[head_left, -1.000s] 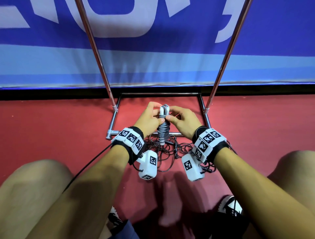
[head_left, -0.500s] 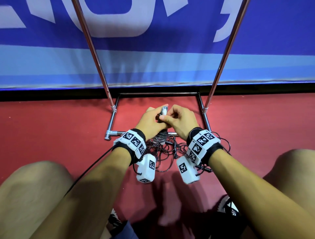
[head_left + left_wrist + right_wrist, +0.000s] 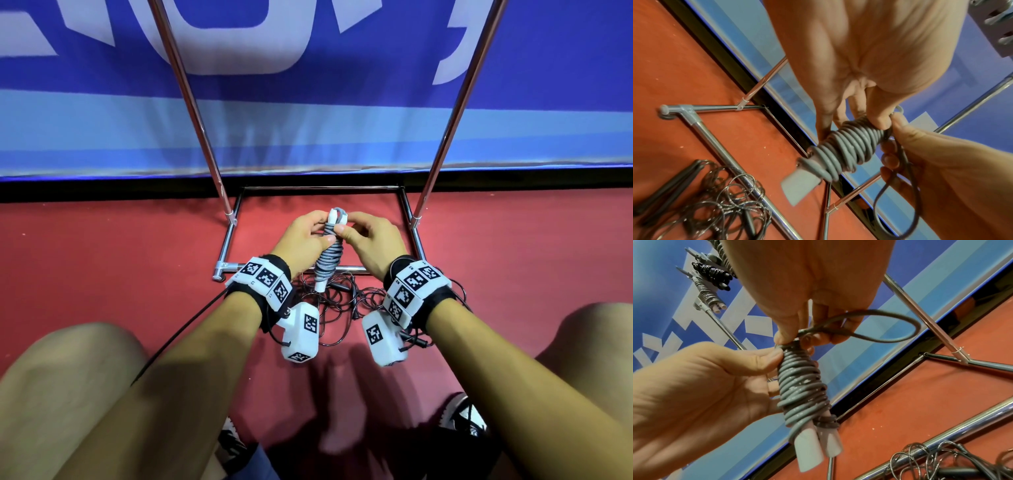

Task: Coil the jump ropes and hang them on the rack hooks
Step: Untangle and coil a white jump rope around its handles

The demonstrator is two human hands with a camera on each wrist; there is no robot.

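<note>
Grey rope, wound round its white handles, now shows again between the hands, having been mostly covered half a second ago. Left hand grips the coil's upper part; right hand pinches its top loop above the rack. Hooks sit out of the head view, blurred elsewhere.

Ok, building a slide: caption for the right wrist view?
Both hands hold a coiled grey rope, right hand pinching its free loop.
</note>
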